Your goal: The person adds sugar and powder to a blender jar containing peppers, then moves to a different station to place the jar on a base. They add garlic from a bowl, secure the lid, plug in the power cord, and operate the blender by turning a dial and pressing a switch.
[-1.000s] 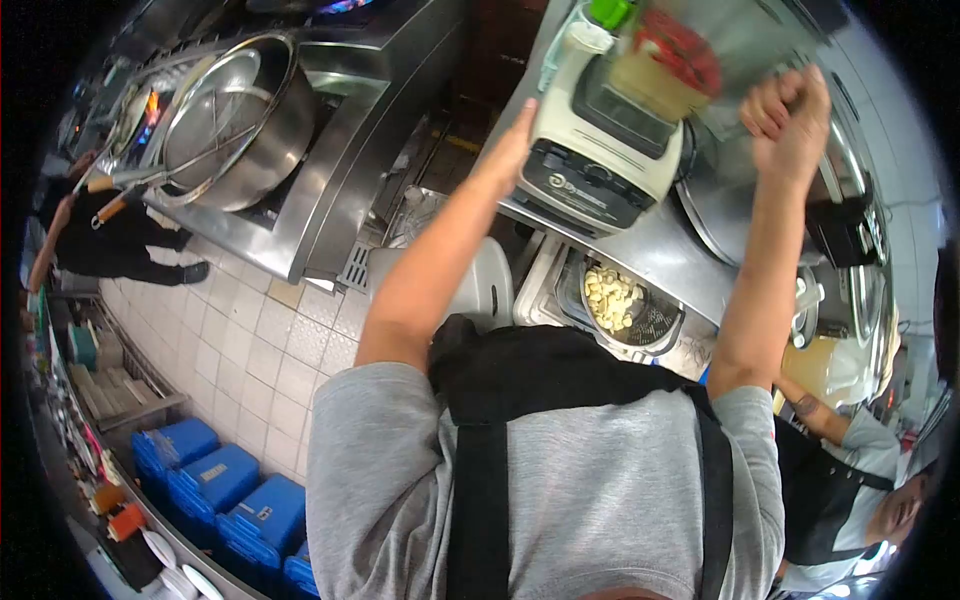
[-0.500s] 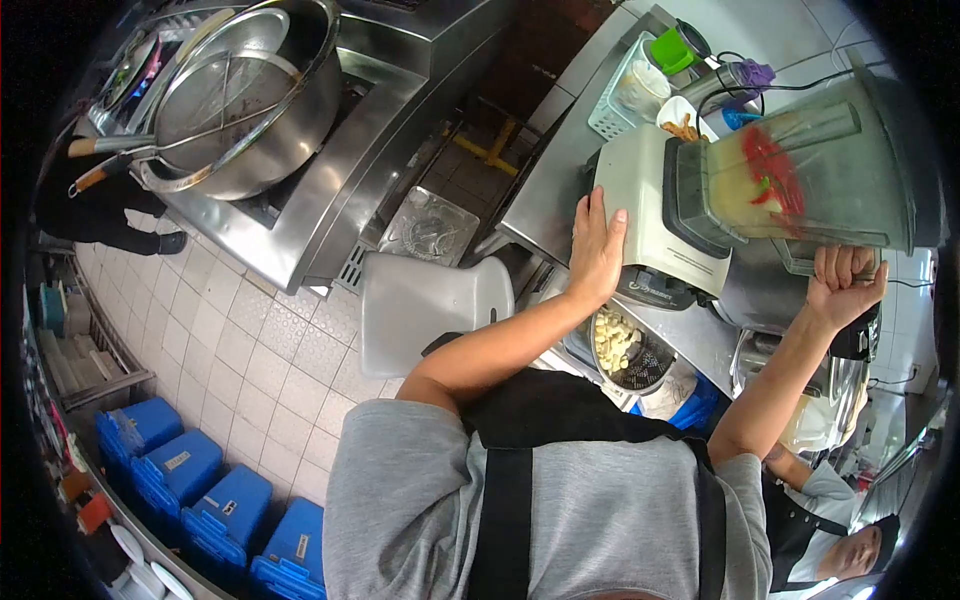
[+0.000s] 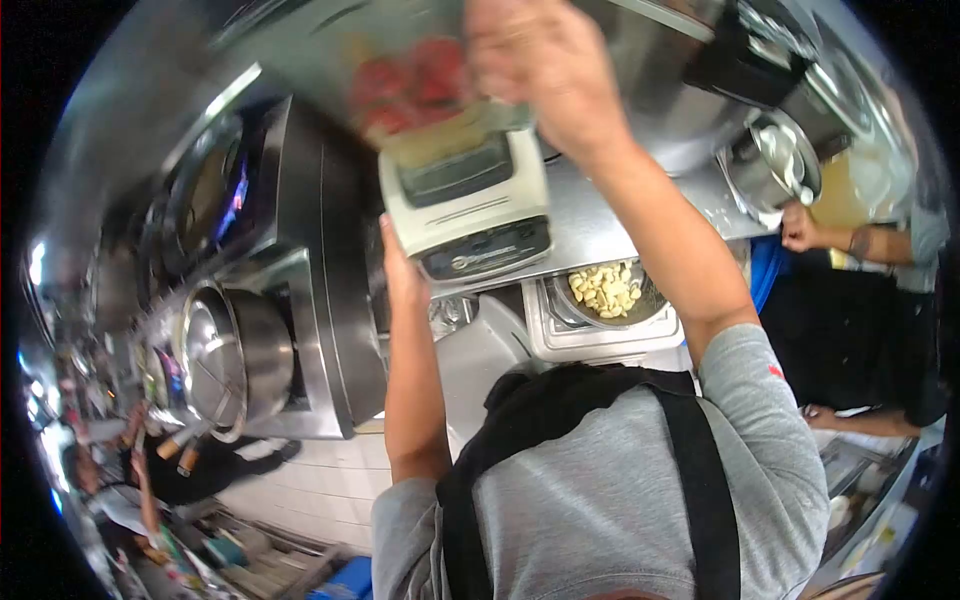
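Observation:
A cream blender base (image 3: 465, 222) with a black control panel stands on the steel counter. Its clear jug (image 3: 440, 165) sits on top, blurred, with red pieces (image 3: 410, 85) and a yellowish layer inside. My right hand (image 3: 535, 75) is closed at the jug's handle side, smeared by motion; the handle is hidden by the fingers. Against the left side of the base lies my left hand (image 3: 400, 270), with a finger stretched along it and the others out of sight behind. Below the counter edge, peeled garlic cloves (image 3: 605, 290) fill part of a round strainer.
A steel pot (image 3: 265, 350) with strainers stands on the stove at left. A co-worker's hand (image 3: 800, 228) is near a metal container (image 3: 775, 165) at right. A grey stool (image 3: 480, 355) is beside me. Further people stand at lower left.
My view has swung round, so the blender now appears upright and nearer the middle top. Both hands stay at the blender, the right one at the jug. The co-worker at right shows more.

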The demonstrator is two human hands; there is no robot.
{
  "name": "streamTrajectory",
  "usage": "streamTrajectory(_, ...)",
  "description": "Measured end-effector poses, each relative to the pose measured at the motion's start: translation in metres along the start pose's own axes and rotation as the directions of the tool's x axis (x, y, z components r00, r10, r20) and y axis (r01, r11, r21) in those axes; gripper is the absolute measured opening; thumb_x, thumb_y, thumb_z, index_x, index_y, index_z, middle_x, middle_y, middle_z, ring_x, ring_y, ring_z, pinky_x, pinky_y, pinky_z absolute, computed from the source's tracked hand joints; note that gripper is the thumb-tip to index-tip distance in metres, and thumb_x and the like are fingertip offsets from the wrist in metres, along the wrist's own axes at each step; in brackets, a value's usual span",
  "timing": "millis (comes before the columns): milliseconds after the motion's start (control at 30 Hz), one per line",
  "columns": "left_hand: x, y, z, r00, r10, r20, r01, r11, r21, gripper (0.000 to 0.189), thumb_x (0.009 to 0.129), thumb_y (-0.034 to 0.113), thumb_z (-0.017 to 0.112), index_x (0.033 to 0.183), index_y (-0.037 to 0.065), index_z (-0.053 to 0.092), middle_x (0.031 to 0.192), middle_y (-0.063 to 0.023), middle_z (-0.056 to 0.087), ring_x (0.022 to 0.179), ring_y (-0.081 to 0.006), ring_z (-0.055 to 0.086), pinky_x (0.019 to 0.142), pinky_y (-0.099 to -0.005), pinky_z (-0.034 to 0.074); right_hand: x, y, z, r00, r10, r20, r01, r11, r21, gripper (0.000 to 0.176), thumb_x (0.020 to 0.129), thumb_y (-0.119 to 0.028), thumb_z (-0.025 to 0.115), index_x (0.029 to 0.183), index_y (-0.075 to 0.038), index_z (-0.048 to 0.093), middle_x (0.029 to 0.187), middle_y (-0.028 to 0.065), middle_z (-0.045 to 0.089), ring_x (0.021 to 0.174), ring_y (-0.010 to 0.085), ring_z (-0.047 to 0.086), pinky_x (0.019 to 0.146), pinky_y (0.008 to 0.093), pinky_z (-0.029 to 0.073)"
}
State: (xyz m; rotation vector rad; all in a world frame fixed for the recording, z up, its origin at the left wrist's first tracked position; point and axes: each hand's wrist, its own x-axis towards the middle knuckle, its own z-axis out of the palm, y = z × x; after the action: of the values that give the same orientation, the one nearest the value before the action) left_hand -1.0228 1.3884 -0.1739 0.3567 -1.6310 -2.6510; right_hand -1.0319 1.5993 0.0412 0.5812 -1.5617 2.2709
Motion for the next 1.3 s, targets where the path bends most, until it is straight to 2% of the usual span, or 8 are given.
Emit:
streamTrajectory(67, -0.01, 0.017, 0.012, 0.991, 0.123, 0.052, -0.127, 0.988, 0.084, 0.059, 0.096, 0.044, 0.039, 0.136, 0.001, 0.038, 0.136, -0.0114, 0.045, 0.125, -0.0233, 0.042, 0.107, -0.0353, 0.027, -0.005, -0.001, -0.021, 0.974, -0.085, 0.208, 0.094, 0.995, -0.035, 0.041, 0.092, -0.039, 0.053, 0.101, 0.001, 0.057, 0.081, 0.0126, 0.067, 0.077, 0.0237, 0.068, 0.067, 0.0309, 0.052)
streamTrajectory(167, -0.027, 0.047, 0.038, 0.908, 0.375, 0.19, -0.415, 0.872, 0.262, 0.055, 0.096, 0.033, 0.037, 0.141, 0.003, 0.029, 0.143, -0.0113, 0.035, 0.132, -0.0242, 0.032, 0.11, -0.0387, 0.02, -0.017, 0.007, -0.059, 0.915, -0.379, 0.136, 0.397, 0.796, -0.457, 0.029, 0.09, -0.025, 0.057, 0.111, -0.005, 0.057, 0.086, 0.006, 0.06, 0.076, 0.0162, 0.059, 0.072, 0.0295, 0.048)
streamTrajectory(267, -0.032, 0.068, 0.052, 0.943, 0.289, 0.164, -0.332, 0.845, 0.419, 0.057, 0.094, 0.035, 0.041, 0.143, 0.009, 0.026, 0.146, -0.0108, 0.028, 0.134, -0.0248, 0.027, 0.11, -0.042, 0.016, -0.055, 0.028, -0.11, 0.958, -0.288, -0.014, 0.244, 0.836, -0.492, 0.023, 0.087, -0.018, 0.058, 0.104, -0.003, 0.059, 0.093, 0.0118, 0.063, 0.081, 0.0219, 0.061, 0.072, 0.0309, 0.048)
streamTrajectory(400, -0.016, 0.067, 0.044, 0.976, 0.207, 0.074, -0.215, 0.837, 0.503, 0.054, 0.096, 0.034, 0.041, 0.14, 0.003, 0.032, 0.142, -0.0118, 0.036, 0.13, -0.0239, 0.033, 0.109, -0.0377, 0.023, -0.126, 0.123, -0.156, 0.966, 0.222, -0.135, -0.259, 0.781, -0.568, 0.029, 0.087, -0.026, 0.055, 0.103, -0.002, 0.059, 0.094, 0.0175, 0.064, 0.088, 0.0354, 0.061, 0.078, 0.0421, 0.047)
streamTrajectory(500, -0.017, 0.06, 0.062, 0.986, 0.165, -0.008, -0.129, 0.799, 0.587, 0.05, 0.097, 0.033, 0.038, 0.134, -0.002, 0.038, 0.134, -0.0123, 0.046, 0.123, -0.0244, 0.044, 0.104, -0.0365, 0.032, -0.16, 0.152, -0.146, 0.878, 0.464, -0.115, -0.465, 0.772, -0.434, 0.055, 0.089, -0.036, 0.053, 0.13, -0.001, 0.044, 0.115, 0.0223, 0.058, 0.1, 0.0345, 0.059, 0.089, 0.0391, 0.045)
streamTrajectory(700, -0.004, 0.055, 0.049, 0.953, 0.002, -0.302, 0.18, 0.801, 0.572, 0.05, 0.098, 0.039, 0.034, 0.126, 0.0, 0.046, 0.123, -0.0123, 0.055, 0.106, -0.0274, 0.057, 0.088, -0.0406, 0.047, -0.151, 0.171, -0.139, 0.805, 0.588, -0.085, -0.594, 0.8, -0.09, 0.08, 0.085, -0.051, 0.053, 0.134, 0.009, 0.034, 0.132, 0.0286, 0.043, 0.121, 0.0371, 0.045, 0.102, 0.0386, 0.035)
streamTrajectory(1133, -0.002, 0.042, 0.035, 0.984, -0.12, -0.133, 0.157, 0.937, 0.313, 0.055, 0.093, 0.045, 0.044, 0.129, 0.004, 0.045, 0.123, -0.0115, 0.056, 0.107, -0.0274, 0.057, 0.088, -0.0402, 0.048, -0.131, 0.201, -0.137, 0.797, 0.602, -0.048, -0.6, 0.799, 0.04, 0.092, 0.079, -0.049, 0.066, 0.139, 0.008, 0.025, 0.13, 0.0267, 0.045, 0.115, 0.0332, 0.051, 0.096, 0.0362, 0.04)
streamTrajectory(1300, -0.006, 0.05, 0.04, 0.851, 0.509, -0.132, -0.334, 0.717, 0.612, 0.052, 0.095, 0.037, 0.045, 0.132, 0.001, 0.041, 0.129, -0.0128, 0.049, 0.119, -0.0237, 0.047, 0.098, -0.0418, 0.035, -0.128, 0.215, -0.135, 0.802, 0.596, -0.042, -0.577, 0.792, 0.199, 0.086, 0.075, -0.047, 0.071, 0.133, 0.006, 0.037, 0.128, 0.0244, 0.047, 0.12, 0.0291, 0.046, 0.1, 0.035, 0.037)
